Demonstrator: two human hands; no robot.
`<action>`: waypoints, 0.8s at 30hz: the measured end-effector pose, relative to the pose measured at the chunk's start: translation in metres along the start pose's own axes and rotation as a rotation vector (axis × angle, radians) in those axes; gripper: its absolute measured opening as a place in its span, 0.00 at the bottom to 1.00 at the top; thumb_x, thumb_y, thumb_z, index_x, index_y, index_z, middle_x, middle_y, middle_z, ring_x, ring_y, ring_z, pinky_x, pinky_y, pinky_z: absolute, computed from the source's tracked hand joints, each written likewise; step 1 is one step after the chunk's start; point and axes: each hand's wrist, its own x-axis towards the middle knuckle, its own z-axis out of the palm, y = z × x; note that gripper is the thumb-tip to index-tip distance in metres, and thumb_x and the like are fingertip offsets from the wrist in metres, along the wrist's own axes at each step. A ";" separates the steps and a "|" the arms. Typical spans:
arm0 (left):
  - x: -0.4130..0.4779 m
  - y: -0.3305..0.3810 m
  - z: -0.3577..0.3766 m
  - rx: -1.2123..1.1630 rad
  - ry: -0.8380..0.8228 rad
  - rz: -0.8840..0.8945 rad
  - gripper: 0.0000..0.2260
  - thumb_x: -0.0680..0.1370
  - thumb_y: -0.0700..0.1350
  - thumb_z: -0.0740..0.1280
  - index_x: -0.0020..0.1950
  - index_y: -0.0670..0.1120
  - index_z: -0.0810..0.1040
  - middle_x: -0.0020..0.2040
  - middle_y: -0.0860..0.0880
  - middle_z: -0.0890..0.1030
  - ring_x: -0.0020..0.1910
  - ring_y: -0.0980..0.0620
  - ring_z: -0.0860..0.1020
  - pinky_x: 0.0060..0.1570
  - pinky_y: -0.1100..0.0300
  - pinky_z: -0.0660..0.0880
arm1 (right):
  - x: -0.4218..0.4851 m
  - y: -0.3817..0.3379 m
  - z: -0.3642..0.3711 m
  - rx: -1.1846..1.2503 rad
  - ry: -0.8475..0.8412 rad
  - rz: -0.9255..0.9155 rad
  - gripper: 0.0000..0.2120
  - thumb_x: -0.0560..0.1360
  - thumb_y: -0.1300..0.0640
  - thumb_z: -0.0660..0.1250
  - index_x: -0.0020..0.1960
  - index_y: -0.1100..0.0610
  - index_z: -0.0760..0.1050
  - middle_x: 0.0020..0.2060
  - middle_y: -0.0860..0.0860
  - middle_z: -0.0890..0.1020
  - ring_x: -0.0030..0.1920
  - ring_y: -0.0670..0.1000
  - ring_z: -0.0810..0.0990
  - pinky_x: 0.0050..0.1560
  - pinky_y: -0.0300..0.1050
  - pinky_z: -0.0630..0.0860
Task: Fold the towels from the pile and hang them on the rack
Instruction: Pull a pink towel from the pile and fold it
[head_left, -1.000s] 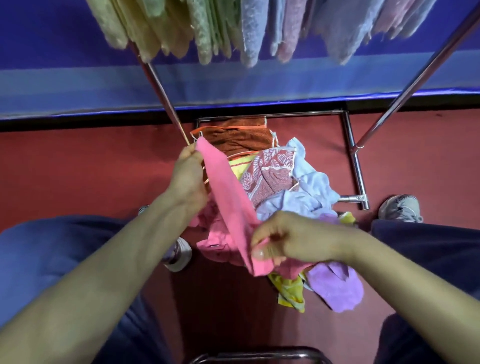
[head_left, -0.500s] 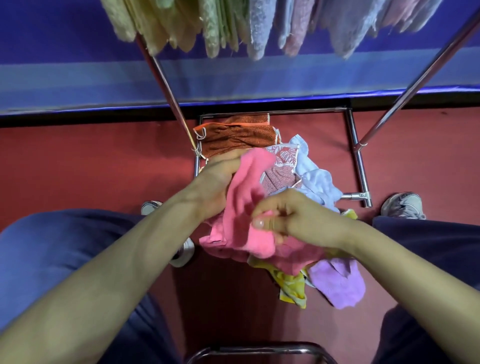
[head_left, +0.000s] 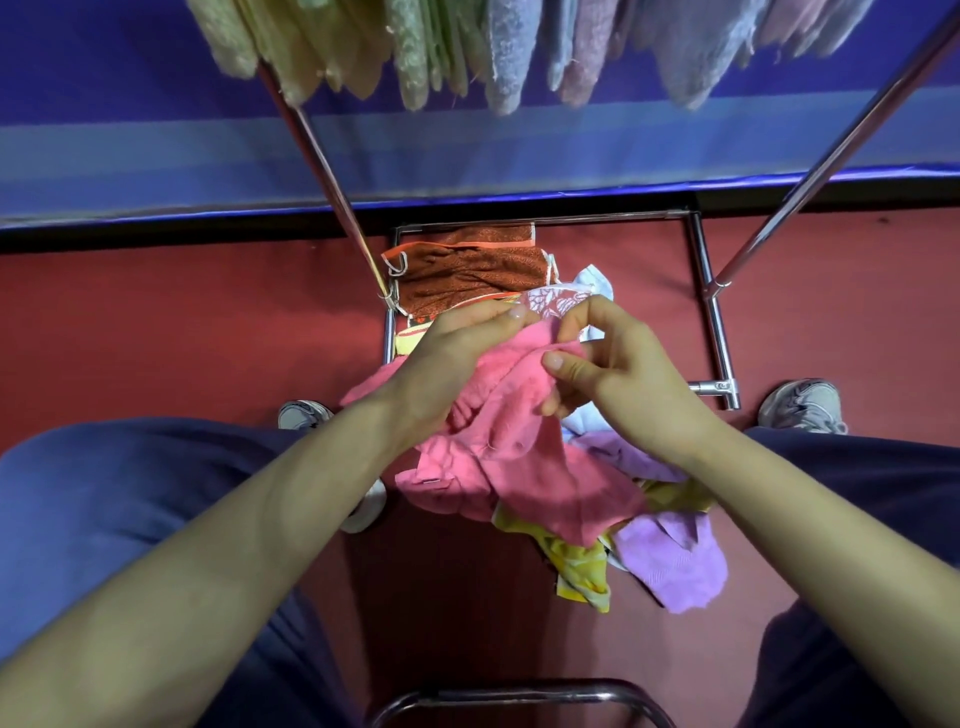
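Two grips hold the pink towel (head_left: 519, 457) above the pile (head_left: 670, 566) on the floor (head_left: 156, 338), below the rack (head_left: 711, 312): the left hand (head_left: 447, 364) clasps bunched cloth, the right hand (head_left: 623, 374) pinches its upper edge. Matching corners before creasing should give a square fold.

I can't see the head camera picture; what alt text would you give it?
A person's left hand and right hand pinch the upper edge of a pink towel above a pile of colourful towels on a red floor. Pastel towels hang from a metal rack overhead.
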 end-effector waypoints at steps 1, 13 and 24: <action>0.000 0.001 0.000 0.025 -0.004 0.011 0.16 0.80 0.47 0.67 0.59 0.35 0.78 0.51 0.35 0.81 0.50 0.40 0.79 0.57 0.41 0.75 | 0.001 0.000 0.000 0.012 0.022 0.019 0.11 0.79 0.71 0.64 0.46 0.57 0.66 0.31 0.64 0.76 0.29 0.56 0.82 0.32 0.46 0.78; -0.002 0.002 -0.002 0.220 -0.065 0.125 0.09 0.80 0.34 0.64 0.53 0.46 0.80 0.49 0.45 0.85 0.50 0.50 0.81 0.57 0.53 0.76 | -0.001 -0.006 -0.001 0.220 0.054 0.103 0.19 0.78 0.70 0.65 0.66 0.58 0.66 0.26 0.60 0.78 0.24 0.54 0.81 0.29 0.45 0.79; -0.002 0.004 -0.004 0.173 -0.106 0.081 0.10 0.81 0.32 0.61 0.51 0.43 0.80 0.44 0.45 0.84 0.44 0.49 0.81 0.49 0.56 0.78 | -0.002 -0.012 0.000 0.250 -0.018 0.185 0.08 0.78 0.68 0.65 0.51 0.59 0.68 0.26 0.56 0.80 0.25 0.52 0.81 0.27 0.41 0.78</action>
